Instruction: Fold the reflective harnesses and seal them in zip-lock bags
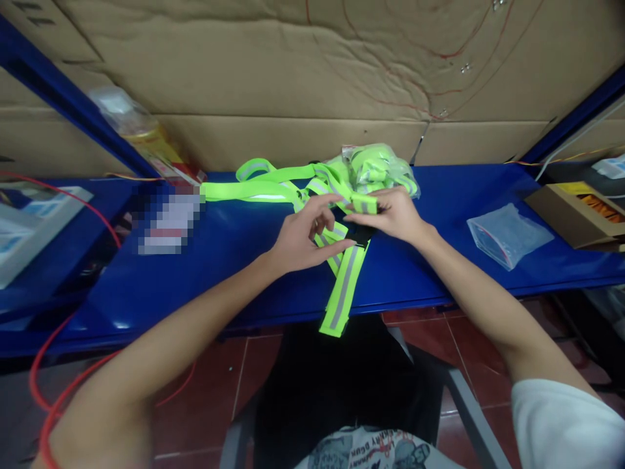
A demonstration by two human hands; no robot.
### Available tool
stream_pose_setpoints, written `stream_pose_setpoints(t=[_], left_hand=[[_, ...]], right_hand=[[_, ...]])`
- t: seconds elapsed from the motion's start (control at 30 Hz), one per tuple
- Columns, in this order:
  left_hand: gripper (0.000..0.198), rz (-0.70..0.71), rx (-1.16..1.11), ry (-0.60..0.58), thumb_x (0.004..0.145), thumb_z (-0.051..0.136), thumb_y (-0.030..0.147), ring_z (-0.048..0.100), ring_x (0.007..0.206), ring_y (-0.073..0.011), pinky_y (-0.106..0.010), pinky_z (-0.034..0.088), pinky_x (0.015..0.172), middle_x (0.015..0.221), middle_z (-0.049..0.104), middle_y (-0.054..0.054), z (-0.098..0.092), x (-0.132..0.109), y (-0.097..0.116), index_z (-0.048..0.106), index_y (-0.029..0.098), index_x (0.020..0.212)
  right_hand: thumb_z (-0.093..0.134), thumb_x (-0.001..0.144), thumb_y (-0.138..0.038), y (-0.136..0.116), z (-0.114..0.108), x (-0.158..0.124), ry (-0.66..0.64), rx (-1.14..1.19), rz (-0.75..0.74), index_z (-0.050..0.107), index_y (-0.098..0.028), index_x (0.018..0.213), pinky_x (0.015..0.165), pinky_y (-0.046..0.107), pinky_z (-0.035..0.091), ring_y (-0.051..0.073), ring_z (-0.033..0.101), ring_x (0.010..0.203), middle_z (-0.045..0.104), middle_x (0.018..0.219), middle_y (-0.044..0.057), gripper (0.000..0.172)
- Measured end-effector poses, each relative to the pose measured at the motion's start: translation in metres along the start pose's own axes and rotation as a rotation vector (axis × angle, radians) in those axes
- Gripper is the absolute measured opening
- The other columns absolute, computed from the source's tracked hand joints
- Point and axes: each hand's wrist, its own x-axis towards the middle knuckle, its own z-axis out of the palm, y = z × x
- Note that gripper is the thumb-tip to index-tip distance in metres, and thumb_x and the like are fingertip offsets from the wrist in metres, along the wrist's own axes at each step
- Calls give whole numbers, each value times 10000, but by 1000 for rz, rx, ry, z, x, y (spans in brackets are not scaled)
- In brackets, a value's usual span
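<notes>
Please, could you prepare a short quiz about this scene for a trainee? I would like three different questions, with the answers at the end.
1. Which hand holds up a piece of yellow-green strap?
2. Complete: on the table, near the open cardboard box, lies a clear plastic ____.
3. True or false: the bottle stands at the right end of the picture.

Key:
1. The right hand.
2. Bag.
3. False; the bottle is on the picture's left side.
</notes>
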Motion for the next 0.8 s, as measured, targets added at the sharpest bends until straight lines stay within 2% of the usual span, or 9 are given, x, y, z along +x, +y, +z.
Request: stream_pose_setpoints(t=[0.07,0.2,0.3,0.4,0.47,0.53,0.63,0.73,0.8], left_hand=[[924,-72,-12,-36,820,904,594,508,577,-100,-230,437,519,868,663,24,4,2,-3,510,269,1589],[523,1,10,-103,1015,716,509,568,660,-130,-258,497,623,801,642,5,2,1,-10,695,259,1473],[372,16,82,-19,1055,674,433,629,702,-127,-259,516,656,869,731,-21,-5,0,-11,778,274,1375],[301,26,136,48,1068,655,382,695,744,-130,-261,541,684,947,806,-35,-11,0,-7,823,277,1295],[290,38,168,94,1076,639,370,740,804,-150,-280,575,747,988,833,-41,-14,1,-3,834,277,1268],[284,42,193,148,1074,639,392,774,895,-183,-314,601,826,1026,846,-48,-15,3,0,838,275,1238],[284,14,222,211,1062,656,438,779,898,-204,-345,608,856,983,843,-54,-16,5,-1,836,251,1177],[298,-18,258,279,1059,653,479,747,786,-185,-347,605,805,879,806,-33,-16,6,-7,813,242,1143],[289,-33,242,350,1062,647,490,728,727,-170,-342,602,758,835,771,-12,-16,5,-12,782,246,1135]], right_hand=[[746,977,-569,-7,9,-3,-97,-72,-128,857,-239,978,717,360,503,219,687,734,732,731,33,348],[618,1051,-423,-21,25,-8,-134,-144,-199,831,-259,983,787,380,494,252,726,891,788,916,60,277],[698,971,-448,-27,28,-8,-49,-214,-53,753,-243,1042,761,383,473,256,675,844,729,874,51,224],[827,819,-447,-30,26,-4,76,-249,139,630,-257,1205,696,362,441,246,612,810,664,898,32,474],[894,736,-482,-29,21,0,102,-269,233,605,-259,1147,669,356,425,244,587,794,643,903,36,550],[925,695,-581,-27,13,3,9,-306,344,606,-248,915,638,349,399,231,562,734,600,785,27,511],[880,709,-728,-25,2,5,-313,-210,523,525,-241,631,577,332,364,183,515,603,493,577,-9,608],[876,743,-642,-24,0,4,-559,123,489,608,-212,648,545,316,416,154,547,574,597,608,-2,515],[878,744,-491,-24,4,4,-535,348,455,677,-196,771,558,311,478,160,600,619,689,718,16,358]])
